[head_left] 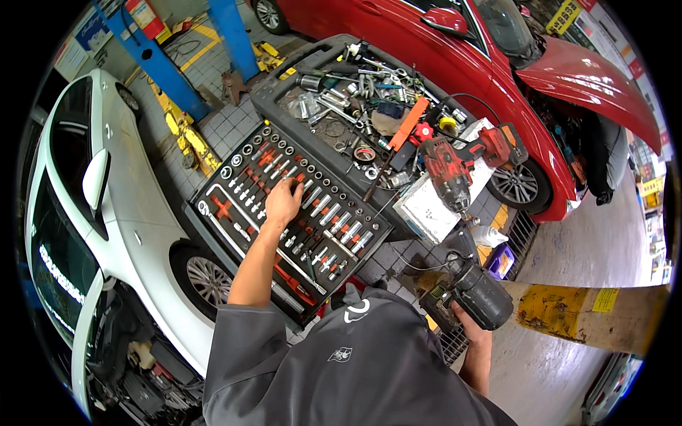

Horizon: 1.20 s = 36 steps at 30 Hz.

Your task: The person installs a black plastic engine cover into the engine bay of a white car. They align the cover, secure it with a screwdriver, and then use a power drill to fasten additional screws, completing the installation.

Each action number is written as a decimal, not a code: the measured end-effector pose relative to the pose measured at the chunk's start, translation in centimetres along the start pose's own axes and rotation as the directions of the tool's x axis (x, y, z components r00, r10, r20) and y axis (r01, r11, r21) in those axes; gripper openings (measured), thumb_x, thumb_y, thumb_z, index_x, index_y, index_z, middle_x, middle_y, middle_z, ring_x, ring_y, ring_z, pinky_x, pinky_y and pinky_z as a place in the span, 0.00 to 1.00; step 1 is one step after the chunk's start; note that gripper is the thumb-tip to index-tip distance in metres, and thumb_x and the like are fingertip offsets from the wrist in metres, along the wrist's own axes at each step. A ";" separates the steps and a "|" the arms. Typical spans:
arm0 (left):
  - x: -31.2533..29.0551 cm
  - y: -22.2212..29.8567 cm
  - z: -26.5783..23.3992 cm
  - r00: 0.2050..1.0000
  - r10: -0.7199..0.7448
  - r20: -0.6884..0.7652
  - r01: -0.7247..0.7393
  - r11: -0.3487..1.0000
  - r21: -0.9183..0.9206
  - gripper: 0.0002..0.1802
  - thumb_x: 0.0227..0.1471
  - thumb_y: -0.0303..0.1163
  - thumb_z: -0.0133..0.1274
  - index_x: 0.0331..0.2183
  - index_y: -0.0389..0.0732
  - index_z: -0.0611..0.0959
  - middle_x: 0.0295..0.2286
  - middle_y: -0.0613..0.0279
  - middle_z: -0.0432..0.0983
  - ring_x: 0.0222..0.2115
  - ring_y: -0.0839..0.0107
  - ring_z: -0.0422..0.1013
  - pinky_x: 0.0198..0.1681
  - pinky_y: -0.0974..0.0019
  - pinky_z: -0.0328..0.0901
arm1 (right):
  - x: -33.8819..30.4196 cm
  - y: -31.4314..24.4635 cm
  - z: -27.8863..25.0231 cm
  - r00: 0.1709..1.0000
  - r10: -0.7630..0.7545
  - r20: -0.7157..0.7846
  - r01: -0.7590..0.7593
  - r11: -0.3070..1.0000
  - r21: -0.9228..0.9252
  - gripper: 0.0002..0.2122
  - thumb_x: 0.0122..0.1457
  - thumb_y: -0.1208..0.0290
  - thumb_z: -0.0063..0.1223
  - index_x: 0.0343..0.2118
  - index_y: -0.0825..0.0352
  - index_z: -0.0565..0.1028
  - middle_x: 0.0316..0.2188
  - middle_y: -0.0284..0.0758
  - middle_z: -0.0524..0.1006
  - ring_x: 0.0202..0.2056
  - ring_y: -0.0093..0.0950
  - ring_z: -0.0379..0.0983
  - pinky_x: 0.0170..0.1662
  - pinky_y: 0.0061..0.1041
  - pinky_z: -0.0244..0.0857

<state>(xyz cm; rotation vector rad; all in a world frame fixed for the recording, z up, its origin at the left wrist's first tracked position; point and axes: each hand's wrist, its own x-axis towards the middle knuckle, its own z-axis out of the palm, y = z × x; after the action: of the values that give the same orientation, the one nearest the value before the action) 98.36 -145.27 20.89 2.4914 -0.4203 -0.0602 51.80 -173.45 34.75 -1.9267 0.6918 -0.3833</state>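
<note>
My left hand (283,201) reaches into a black tool tray (204,228) filled with rows of chrome sockets (331,213) and red-and-black bits. Its fingers are bent together down among the sockets in the middle rows; whatever they pinch is hidden. Along the tray's left side lie a ratchet (220,224) and a long bent bar (238,206). On my right, low beside my body, my right hand (469,324) is wrapped round a bulky black impact wrench (484,295), whose grip is partly hidden.
Behind the tray, a grey cart top (273,99) holds a heap of loose tools. A red-and-black cordless impact driver (455,170) rests over a white box (419,209). A white car (153,234) stands left, a red car (398,42) behind, and a yellow post (568,312) right.
</note>
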 end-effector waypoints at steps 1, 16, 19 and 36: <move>0.2 -0.2 0.5 1.000 0.010 -0.005 -0.010 1.000 0.001 0.20 0.63 0.46 0.57 0.43 0.38 0.87 0.41 0.49 0.84 0.44 0.49 0.80 0.49 0.51 0.72 | -0.1 0.3 -0.1 0.998 -0.069 0.004 0.069 0.996 -0.063 0.16 0.52 0.78 0.73 0.45 0.67 0.85 0.44 0.38 0.86 0.44 0.34 0.83 0.48 0.33 0.75; 3.2 0.7 0.9 0.995 0.037 -0.094 -0.049 0.990 -0.133 0.14 0.64 0.39 0.57 0.41 0.37 0.86 0.38 0.52 0.81 0.38 0.52 0.79 0.44 0.54 0.72 | 0.1 8.4 3.3 0.896 0.434 0.094 -0.432 0.901 -0.043 0.18 0.54 0.75 0.68 0.50 0.66 0.82 0.42 0.36 0.85 0.42 0.28 0.81 0.48 0.30 0.73; 5.4 2.7 -0.7 0.977 0.096 -0.190 -0.126 0.980 -0.154 0.13 0.63 0.37 0.59 0.40 0.36 0.86 0.37 0.51 0.81 0.37 0.53 0.79 0.44 0.55 0.72 | -2.4 13.5 3.9 0.800 0.599 0.032 -0.591 0.796 -0.129 0.13 0.55 0.71 0.68 0.43 0.68 0.82 0.27 0.32 0.83 0.28 0.24 0.79 0.33 0.29 0.73; 18.1 16.1 0.9 0.916 0.393 -0.078 -0.400 0.886 -0.233 0.10 0.62 0.32 0.61 0.43 0.38 0.86 0.38 0.56 0.81 0.35 0.59 0.79 0.40 0.61 0.73 | -15.0 18.1 5.7 0.364 0.867 -0.340 -0.914 0.403 0.048 0.11 0.49 0.74 0.69 0.36 0.69 0.85 0.29 0.36 0.84 0.31 0.30 0.81 0.38 0.33 0.74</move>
<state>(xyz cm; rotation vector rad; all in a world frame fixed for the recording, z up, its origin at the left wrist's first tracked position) 110.84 -163.73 30.35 2.1174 -0.8500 0.0839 37.77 -166.01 16.53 -1.3025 1.9243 0.0967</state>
